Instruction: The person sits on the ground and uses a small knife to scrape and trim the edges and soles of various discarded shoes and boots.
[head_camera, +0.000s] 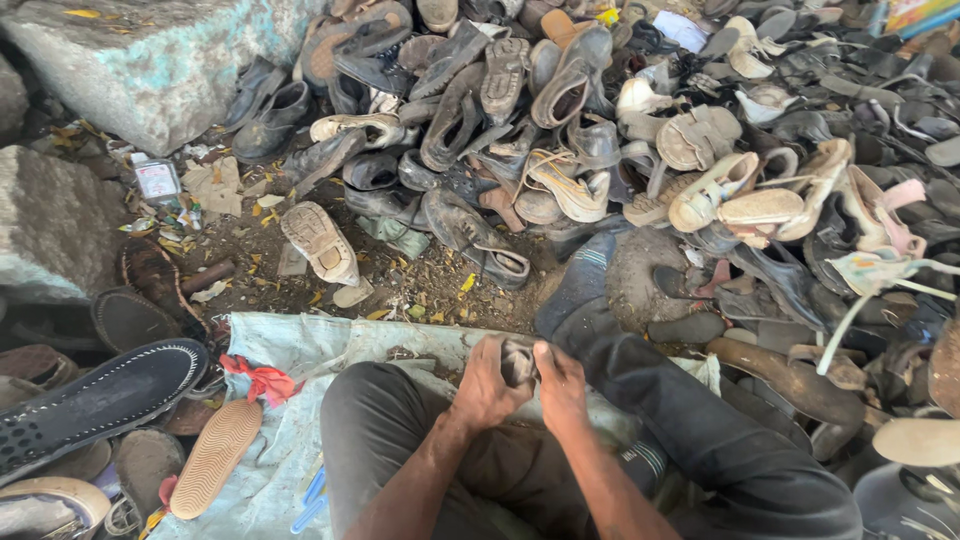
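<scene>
Grey scrap (518, 362) of worn material sits pinched between both hands over my lap: my left hand (487, 385) curls tight round its left side, my right hand (561, 385) clamps the right, thumbs near its top edge. I cannot tell what the scrap is. Under my dark-trousered knees lies a pale sack (285, 345) with a red rag (260, 380). Beyond, on the littered ground, a heap of old shoes (620, 130). A black sole (95, 400) lies far left.
</scene>
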